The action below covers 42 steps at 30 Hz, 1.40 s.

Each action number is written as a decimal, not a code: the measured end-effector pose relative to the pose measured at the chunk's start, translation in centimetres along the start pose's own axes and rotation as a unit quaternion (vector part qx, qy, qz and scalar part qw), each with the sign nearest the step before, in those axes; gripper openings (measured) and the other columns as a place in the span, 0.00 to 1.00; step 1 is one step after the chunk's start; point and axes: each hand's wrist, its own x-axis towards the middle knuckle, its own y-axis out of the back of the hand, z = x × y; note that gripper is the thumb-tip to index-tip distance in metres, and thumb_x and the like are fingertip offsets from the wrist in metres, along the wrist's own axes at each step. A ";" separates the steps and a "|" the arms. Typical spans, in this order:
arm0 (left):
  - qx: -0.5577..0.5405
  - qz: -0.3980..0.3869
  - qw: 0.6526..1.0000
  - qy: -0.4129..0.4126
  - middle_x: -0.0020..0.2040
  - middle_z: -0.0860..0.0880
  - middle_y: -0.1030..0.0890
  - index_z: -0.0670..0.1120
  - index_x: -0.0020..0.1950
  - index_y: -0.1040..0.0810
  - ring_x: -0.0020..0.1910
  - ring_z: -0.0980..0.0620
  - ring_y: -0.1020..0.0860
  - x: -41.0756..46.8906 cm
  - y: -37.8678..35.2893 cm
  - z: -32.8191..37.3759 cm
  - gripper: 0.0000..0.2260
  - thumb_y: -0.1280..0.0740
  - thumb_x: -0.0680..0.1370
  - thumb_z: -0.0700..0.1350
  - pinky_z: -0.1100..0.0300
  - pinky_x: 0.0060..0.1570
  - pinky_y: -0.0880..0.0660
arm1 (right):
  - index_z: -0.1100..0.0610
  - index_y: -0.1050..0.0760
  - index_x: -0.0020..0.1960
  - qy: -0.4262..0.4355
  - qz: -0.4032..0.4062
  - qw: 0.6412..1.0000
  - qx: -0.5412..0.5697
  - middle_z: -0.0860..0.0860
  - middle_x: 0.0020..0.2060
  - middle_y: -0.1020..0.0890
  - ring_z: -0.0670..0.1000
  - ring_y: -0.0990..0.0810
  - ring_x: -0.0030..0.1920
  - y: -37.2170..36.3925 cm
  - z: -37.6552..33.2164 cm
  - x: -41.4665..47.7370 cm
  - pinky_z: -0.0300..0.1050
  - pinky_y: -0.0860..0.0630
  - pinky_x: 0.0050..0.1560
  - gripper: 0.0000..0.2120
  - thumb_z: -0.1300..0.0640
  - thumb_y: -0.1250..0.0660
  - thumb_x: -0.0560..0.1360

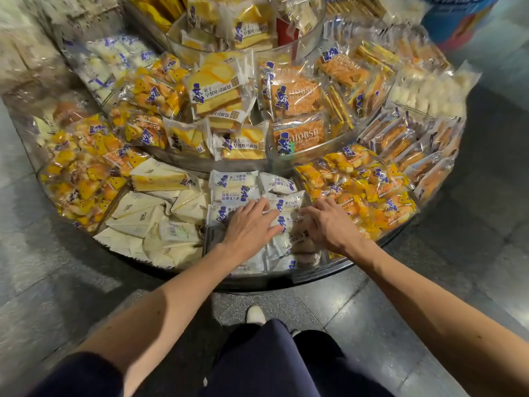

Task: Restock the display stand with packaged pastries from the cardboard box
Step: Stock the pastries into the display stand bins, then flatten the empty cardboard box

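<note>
A round tiered display stand (337, 270) fills the view, packed with wrapped pastries. In its lowest tier, straight ahead, a compartment holds white packets with blue print (234, 186). My left hand (252, 224) lies flat on these white packets, fingers straight and spread. My right hand (329, 222) rests on the same pile a little to the right, its fingers bent down onto a packet at the border with the yellow packs. No cardboard box is in view.
Triangular cream packets (151, 222) fill the compartment to the left, yellow bun packs (369, 190) the one to the right. Upper tiers hold sliced-bread packs (217, 90) and orange packs (297, 136). Grey tiled floor (357, 305) surrounds the stand; my legs and a white shoe (255, 314) stand below.
</note>
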 end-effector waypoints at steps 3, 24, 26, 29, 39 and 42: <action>-0.040 -0.030 0.998 0.046 0.56 0.47 0.25 0.45 0.63 0.22 0.54 0.47 0.24 -0.2 1.5 1.0 0.17 0.36 0.80 0.54 0.50 0.52 0.23 | 0.56 0.25 0.67 -0.005 -0.003 1.000 0.027 0.56 0.58 0.22 0.57 0.28 0.60 1.4 0.3 -0.8 0.52 0.29 0.58 0.16 0.53 0.37 0.80; -0.004 -0.140 0.861 0.488 0.30 0.53 0.30 0.54 0.36 0.36 0.38 0.46 0.21 -44.6 19.2 10.6 0.16 0.38 0.77 0.61 0.52 0.37 0.28 | 0.55 0.29 0.54 0.508 -0.166 0.838 0.105 0.53 0.47 0.22 0.58 0.22 0.48 -3.1 -29.7 -16.3 0.52 0.24 0.44 0.22 0.37 0.42 0.75; 0.005 -0.141 0.821 0.554 0.35 0.50 0.23 0.53 0.38 0.35 0.42 0.46 0.20 -51.0 18.0 11.8 0.16 0.37 0.78 0.61 0.53 0.39 0.29 | 0.57 0.28 0.55 0.537 -0.196 0.815 0.092 0.54 0.48 0.22 0.59 0.22 0.51 -5.5 -34.5 -18.7 0.52 0.26 0.48 0.20 0.40 0.37 0.77; -0.025 -0.111 0.767 0.632 0.39 0.53 0.23 0.53 0.42 0.31 0.43 0.50 0.22 -60.0 16.7 12.6 0.13 0.37 0.80 0.60 0.56 0.38 0.34 | 0.55 0.30 0.60 0.582 -0.220 0.782 0.043 0.52 0.55 0.23 0.56 0.25 0.58 -9.0 -41.4 -22.2 0.48 0.31 0.53 0.18 0.43 0.36 0.79; -0.077 0.008 0.621 0.780 0.42 0.52 0.26 0.52 0.41 0.31 0.44 0.49 0.26 -86.4 13.4 7.7 0.14 0.38 0.81 0.59 0.54 0.42 0.28 | 0.55 0.30 0.64 0.644 -0.283 0.710 -0.034 0.52 0.59 0.23 0.55 0.24 0.60 -19.9 -66.1 -32.4 0.48 0.28 0.56 0.22 0.41 0.34 0.78; -0.075 0.028 0.590 0.803 0.47 0.49 0.23 0.51 0.46 0.27 0.50 0.46 0.24 -92.4 12.4 4.6 0.13 0.37 0.80 0.60 0.52 0.47 0.26 | 0.57 0.29 0.63 0.649 -0.284 0.702 -0.064 0.53 0.60 0.23 0.56 0.26 0.62 -23.1 -72.7 -33.7 0.51 0.28 0.57 0.22 0.42 0.33 0.78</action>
